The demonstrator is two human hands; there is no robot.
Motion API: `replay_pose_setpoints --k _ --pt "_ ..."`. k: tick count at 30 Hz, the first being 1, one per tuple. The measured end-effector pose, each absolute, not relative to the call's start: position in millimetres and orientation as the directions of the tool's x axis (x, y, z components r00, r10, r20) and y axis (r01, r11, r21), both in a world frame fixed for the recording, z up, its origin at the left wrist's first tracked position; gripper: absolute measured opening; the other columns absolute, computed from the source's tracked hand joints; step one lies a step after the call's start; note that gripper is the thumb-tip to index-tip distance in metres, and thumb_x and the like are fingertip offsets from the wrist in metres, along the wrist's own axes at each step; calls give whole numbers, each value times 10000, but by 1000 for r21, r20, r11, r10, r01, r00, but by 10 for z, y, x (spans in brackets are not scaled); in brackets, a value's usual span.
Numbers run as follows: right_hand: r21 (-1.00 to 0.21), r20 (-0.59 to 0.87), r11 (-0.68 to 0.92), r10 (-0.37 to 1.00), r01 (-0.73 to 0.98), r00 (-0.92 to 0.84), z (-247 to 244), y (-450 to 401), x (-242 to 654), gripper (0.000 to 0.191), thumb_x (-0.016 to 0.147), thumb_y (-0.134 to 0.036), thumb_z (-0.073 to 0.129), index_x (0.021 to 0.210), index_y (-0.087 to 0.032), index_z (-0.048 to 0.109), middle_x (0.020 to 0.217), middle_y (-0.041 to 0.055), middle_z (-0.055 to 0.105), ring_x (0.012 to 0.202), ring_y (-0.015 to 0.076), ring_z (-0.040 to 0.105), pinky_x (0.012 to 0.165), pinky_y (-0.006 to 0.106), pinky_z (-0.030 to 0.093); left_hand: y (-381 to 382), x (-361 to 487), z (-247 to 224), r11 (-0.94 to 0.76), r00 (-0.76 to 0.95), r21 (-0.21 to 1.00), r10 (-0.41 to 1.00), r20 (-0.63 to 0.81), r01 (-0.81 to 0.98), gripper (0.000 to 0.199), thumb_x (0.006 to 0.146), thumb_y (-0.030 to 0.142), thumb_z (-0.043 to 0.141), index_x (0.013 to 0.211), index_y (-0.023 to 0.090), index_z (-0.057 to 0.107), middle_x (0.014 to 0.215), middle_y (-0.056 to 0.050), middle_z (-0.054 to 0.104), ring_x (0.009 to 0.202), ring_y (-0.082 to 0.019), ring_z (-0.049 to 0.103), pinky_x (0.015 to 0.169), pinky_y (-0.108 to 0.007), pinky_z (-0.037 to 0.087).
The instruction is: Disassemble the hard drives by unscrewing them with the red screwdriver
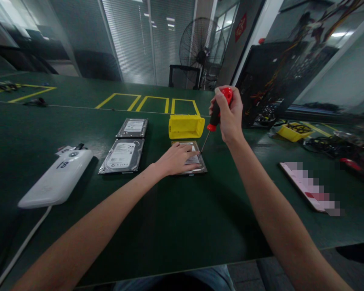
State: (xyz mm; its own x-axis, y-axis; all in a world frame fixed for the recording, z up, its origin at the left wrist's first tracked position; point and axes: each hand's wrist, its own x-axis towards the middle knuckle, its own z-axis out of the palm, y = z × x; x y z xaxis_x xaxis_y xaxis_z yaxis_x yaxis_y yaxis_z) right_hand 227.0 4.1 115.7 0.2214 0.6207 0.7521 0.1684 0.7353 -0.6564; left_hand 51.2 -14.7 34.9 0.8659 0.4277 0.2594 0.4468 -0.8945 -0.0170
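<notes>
Midway along the tabletop (170, 218), the head view shows the left hand (180, 159) lying on a hard drive (191, 160), fingers slightly apart. The right hand (229, 111) has its fingers clamped around a tilted screwdriver (214, 120), tip at the drive's right edge. Work here seems under way: the drive looks whole; how much is loosened cannot be told. Left, a near drive (123, 154) and far drive (134, 126) also look whole. Just beyond sits a yellow bin (186, 127).

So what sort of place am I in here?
Probably an electronics repair workshop: hard drives lie on the green table, the right hand holds a screwdriver, and what looks like an opened computer stands to the right.
</notes>
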Motion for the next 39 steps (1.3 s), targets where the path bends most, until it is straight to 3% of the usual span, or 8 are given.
replay_pose_setpoints --k 7,27,39 --pt "-627 778 730 603 273 175 1121 100 2319 354 794 -616 517 962 -305 499 800 5 583 686 148 615 564 300 520 -147 516 351 -895 866 -17 426 262 446 581 929 574 287 1327 198 482 1171 -104 591 1098 -252 522 917 -366 311" --pt "-636 771 743 614 206 169 1140 44 2275 324 787 -591 552 930 -304 511 783 1 575 715 156 629 592 315 539 -146 517 350 -893 865 -14 432 256 451 575 929 572 292 1330 203 476 1205 -107 586 1103 -249 525 917 -373 321" --pt "-627 779 733 604 264 171 1124 72 2297 333 802 -599 522 957 -305 500 789 4 579 695 150 622 575 303 529 -141 521 341 -892 863 -13 433 258 452 570 927 577 290 1326 217 478 1191 -97 589 1114 -250 519 927 -370 321"
